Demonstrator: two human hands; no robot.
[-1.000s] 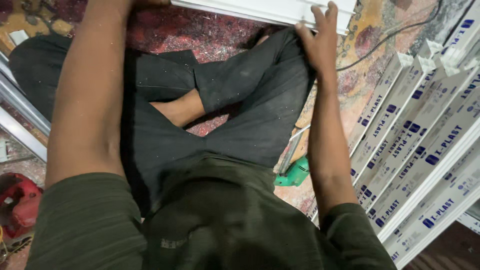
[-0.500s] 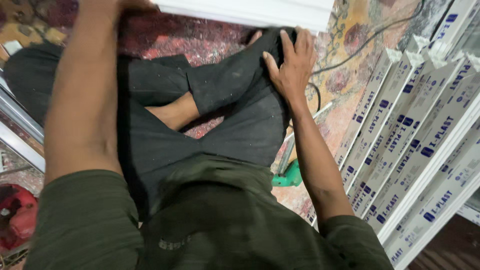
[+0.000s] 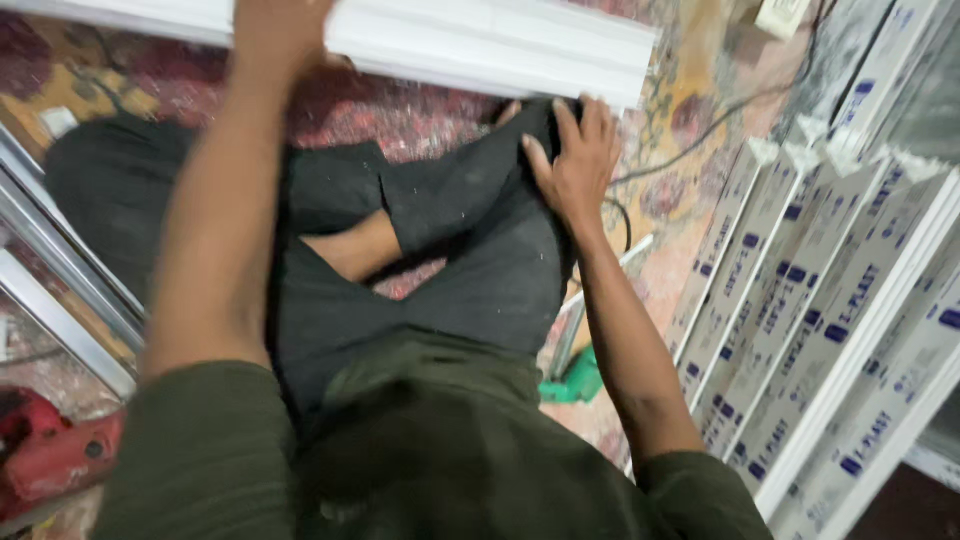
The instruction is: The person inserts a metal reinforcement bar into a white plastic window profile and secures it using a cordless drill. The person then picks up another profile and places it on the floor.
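Note:
A long white plastic profile (image 3: 480,45) lies across the patterned carpet in front of my crossed legs in dark trousers (image 3: 470,260). My left hand (image 3: 280,25) reaches forward and presses down on top of the profile, its fingers curled over it and partly cut off by the frame's top edge. My right hand (image 3: 575,165) rests flat on my right knee with fingers spread on the dark fabric. Its fingertips sit just below the profile's right end and it holds nothing.
A stack of white profiles with blue print (image 3: 820,300) slants along the right. A green-handled tool (image 3: 575,382) lies beside my right thigh. Metal rails (image 3: 60,290) and a red power tool (image 3: 45,450) are at the left. A black cable (image 3: 700,125) crosses the carpet.
My right hand came off the white profile's end and slid down onto my knee. The view tilted so the profile shows more fully. My left hand stayed on the profile.

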